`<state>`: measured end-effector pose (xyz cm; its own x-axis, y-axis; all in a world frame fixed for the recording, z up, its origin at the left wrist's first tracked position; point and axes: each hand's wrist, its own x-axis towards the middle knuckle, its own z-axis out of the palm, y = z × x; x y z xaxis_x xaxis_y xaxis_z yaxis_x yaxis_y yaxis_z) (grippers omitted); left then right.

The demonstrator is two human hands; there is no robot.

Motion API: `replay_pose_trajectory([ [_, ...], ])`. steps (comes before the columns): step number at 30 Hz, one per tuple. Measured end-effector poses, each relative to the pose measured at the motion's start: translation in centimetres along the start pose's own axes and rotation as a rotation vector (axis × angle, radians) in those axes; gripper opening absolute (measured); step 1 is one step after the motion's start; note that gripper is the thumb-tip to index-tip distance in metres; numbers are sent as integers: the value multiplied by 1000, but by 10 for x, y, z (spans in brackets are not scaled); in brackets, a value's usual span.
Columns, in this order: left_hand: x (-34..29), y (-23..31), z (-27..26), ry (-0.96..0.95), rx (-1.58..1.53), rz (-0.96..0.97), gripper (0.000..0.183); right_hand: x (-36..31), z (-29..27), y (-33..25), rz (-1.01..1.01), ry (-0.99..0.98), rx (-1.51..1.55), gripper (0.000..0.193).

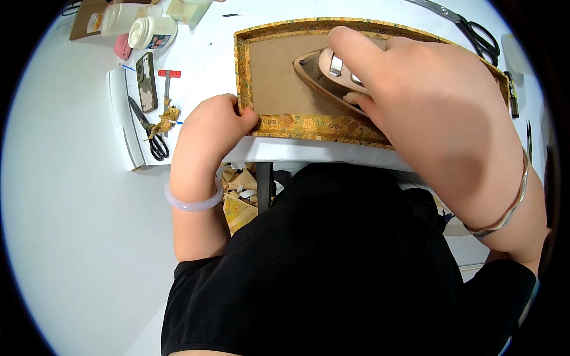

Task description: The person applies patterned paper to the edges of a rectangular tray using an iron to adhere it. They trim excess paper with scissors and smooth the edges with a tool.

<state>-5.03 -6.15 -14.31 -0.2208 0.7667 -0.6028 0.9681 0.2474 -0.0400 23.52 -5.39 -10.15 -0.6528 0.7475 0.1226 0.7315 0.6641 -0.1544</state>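
A shallow box (309, 125) covered in gold floral fabric, with a plain brown bottom, lies near the table's front edge. My left hand (212, 124) is closed on its near left corner, the thumb over the rim and the other fingers partly hidden. In my right hand (442, 101) is a small brown iron (326, 62), its pointed tip toward the left. The iron is inside the box, along the near wall; my hand covers its rear part. Whether its sole presses on the fabric cannot be seen.
Left of the box lie black-handled scissors (157, 145), a phone (146, 82), a red-headed ruler (169, 74) and crumpled gold scraps (163, 123). An open white jar (152, 32) stands farther back. Large scissors (478, 38) and a marker (513, 95) lie at the right.
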Motion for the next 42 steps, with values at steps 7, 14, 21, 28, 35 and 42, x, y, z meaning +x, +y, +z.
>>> replay_pose_trajectory([
  [7, -9, -3, -7, -98, 7, 78, 31, -2, -2, -1, -35, 83, 10, 44],
  [14, -6, 9, -9, -85, 68, 43, 38, -3, -3, -1, -13, 41, 1, 41],
  [21, 9, 7, 7, 261, 89, 70, 52, -6, -6, -1, -64, 113, -27, 41],
  [28, 28, 12, 3, 310, 66, 47, 53, -5, -4, -1, -37, 94, -30, 41],
  [35, 21, 11, 4, 305, 10, 70, 50, -3, -4, -1, -32, 77, -83, 38],
  [42, 19, 11, 2, 345, -32, 94, 44, -3, -6, 0, -46, 61, -42, 37],
])
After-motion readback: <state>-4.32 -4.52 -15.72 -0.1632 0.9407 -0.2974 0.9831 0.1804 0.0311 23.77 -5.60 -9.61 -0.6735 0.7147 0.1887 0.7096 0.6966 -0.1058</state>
